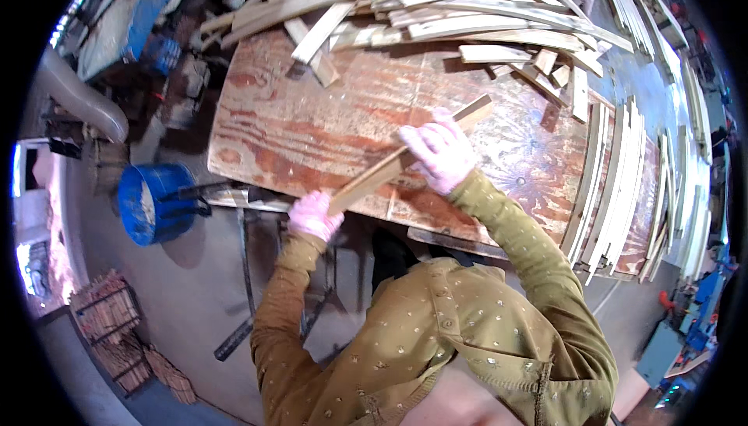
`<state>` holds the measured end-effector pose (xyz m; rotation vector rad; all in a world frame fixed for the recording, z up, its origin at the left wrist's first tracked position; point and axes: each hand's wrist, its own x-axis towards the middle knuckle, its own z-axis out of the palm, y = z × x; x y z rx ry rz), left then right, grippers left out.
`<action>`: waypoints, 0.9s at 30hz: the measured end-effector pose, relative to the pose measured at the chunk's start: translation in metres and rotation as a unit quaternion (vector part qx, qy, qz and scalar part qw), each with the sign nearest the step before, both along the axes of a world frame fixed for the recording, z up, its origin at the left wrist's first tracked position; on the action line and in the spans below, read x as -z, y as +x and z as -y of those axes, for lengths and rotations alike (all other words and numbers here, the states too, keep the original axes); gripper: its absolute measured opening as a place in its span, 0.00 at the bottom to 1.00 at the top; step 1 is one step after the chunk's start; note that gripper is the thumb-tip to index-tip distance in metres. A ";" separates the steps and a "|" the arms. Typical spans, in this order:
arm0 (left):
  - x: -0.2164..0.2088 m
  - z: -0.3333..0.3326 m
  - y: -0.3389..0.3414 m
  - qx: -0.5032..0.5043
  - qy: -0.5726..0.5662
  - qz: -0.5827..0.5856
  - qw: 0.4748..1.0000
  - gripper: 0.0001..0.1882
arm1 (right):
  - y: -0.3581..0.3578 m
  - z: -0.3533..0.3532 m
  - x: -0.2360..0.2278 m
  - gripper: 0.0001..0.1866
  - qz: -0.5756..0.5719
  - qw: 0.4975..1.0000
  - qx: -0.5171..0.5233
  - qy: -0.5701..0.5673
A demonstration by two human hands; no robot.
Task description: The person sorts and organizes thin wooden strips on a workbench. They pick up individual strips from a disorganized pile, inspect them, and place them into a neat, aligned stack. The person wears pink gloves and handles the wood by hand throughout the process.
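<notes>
A wooden slat (374,178) slants across the near edge of the worktable, its far end up to the right. My left hand (314,216), in a pale pink glove, is closed round the slat's lower end, just off the table's front edge. Farther up, my right hand (441,151), gloved alike, grips the slat past its middle, with its fingers over the top. Beyond the right hand, the slat's far end (477,110) sticks out above the worn plywood tabletop (312,126).
Long slats (467,5) lie heaped along the table's far side, with short offcuts (545,60) beside them. More slats (615,184) lie in rows at the right. A blue bucket (160,220) stands left of the table, and bundled wood (109,317) rests on the floor.
</notes>
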<state>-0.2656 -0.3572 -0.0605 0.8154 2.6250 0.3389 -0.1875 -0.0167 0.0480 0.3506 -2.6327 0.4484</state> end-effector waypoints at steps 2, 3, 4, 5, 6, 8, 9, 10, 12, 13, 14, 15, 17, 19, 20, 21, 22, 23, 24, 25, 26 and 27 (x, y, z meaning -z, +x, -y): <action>-0.048 -0.043 0.029 -0.044 0.040 0.050 0.997 0.25 | 0.032 -0.034 -0.012 0.38 -0.041 0.993 0.101 -0.051; -0.051 -0.050 0.048 -0.092 0.105 0.058 0.988 0.24 | 0.051 -0.044 -0.007 0.39 -0.046 0.982 0.172 -0.058; -0.043 -0.054 0.062 -0.140 0.174 0.067 0.972 0.23 | 0.068 -0.054 0.000 0.39 -0.048 0.967 0.240 -0.064; -0.014 -0.049 0.074 -0.200 0.238 0.080 0.947 0.21 | 0.083 -0.060 0.005 0.40 -0.012 0.959 0.261 -0.114; -0.029 -0.067 0.081 -0.243 0.299 0.137 0.913 0.21 | 0.099 -0.066 0.016 0.40 0.032 0.945 0.283 -0.161; -0.024 -0.072 0.099 -0.374 0.419 0.230 0.795 0.17 | 0.123 -0.063 0.036 0.39 0.125 0.921 0.318 -0.185; -0.025 -0.075 0.107 -0.411 0.486 0.231 0.736 0.16 | 0.129 -0.055 0.043 0.39 0.149 0.924 0.304 -0.180; -0.028 -0.075 0.107 -0.434 0.553 0.230 0.673 0.14 | 0.135 -0.047 0.046 0.38 0.168 0.925 0.293 -0.172; -0.026 -0.057 0.098 -0.449 0.588 0.276 0.614 0.12 | 0.140 -0.039 0.074 0.38 0.158 0.938 0.255 -0.176; -0.028 -0.047 0.094 -0.451 0.607 0.300 0.582 0.12 | 0.136 -0.035 0.079 0.37 0.139 0.943 0.229 -0.195; -0.030 -0.045 0.090 -0.445 0.622 0.339 0.547 0.12 | 0.134 -0.032 0.079 0.36 0.124 0.946 0.218 -0.207; -0.034 -0.042 0.087 -0.465 0.632 0.346 0.514 0.12 | 0.127 -0.029 0.081 0.35 0.109 0.954 0.206 -0.189; -0.042 -0.029 0.076 -0.452 0.659 0.324 0.506 0.13 | 0.105 -0.020 0.081 0.34 0.124 0.964 0.172 -0.158; -0.031 -0.014 0.055 -0.412 0.703 0.338 0.471 0.14 | 0.081 -0.010 0.076 0.32 0.122 0.971 0.154 -0.136; -0.021 -0.007 0.039 -0.456 0.651 0.287 0.534 0.14 | 0.067 -0.001 0.068 0.30 0.132 0.972 0.149 -0.126; -0.028 -0.010 0.019 -0.490 0.625 0.278 0.540 0.14 | 0.053 0.008 0.056 0.29 0.162 0.970 0.140 -0.117; -0.039 -0.013 -0.001 -0.518 0.598 0.268 0.550 0.14 | 0.040 0.016 0.044 0.29 0.189 0.967 0.134 -0.110; -0.035 -0.006 -0.019 -0.500 0.599 0.294 0.552 0.12 | 0.029 0.025 0.041 0.28 0.180 0.970 0.117 -0.113; -0.030 0.004 -0.039 -0.482 0.604 0.313 0.552 0.11 | 0.014 0.033 0.043 0.28 0.166 0.975 0.093 -0.117; -0.016 0.015 -0.062 -0.457 0.428 0.149 0.765 0.18 | -0.002 0.041 0.047 0.27 0.161 0.976 0.071 -0.128; -0.051 0.003 -0.088 -0.411 0.149 0.202 0.876 0.28 | -0.014 0.050 0.035 0.27 0.233 0.958 0.125 -0.115; -0.059 0.007 -0.100 -0.327 0.023 0.131 0.935 0.29 | -0.030 0.055 0.032 0.27 0.211 0.964 0.108 -0.117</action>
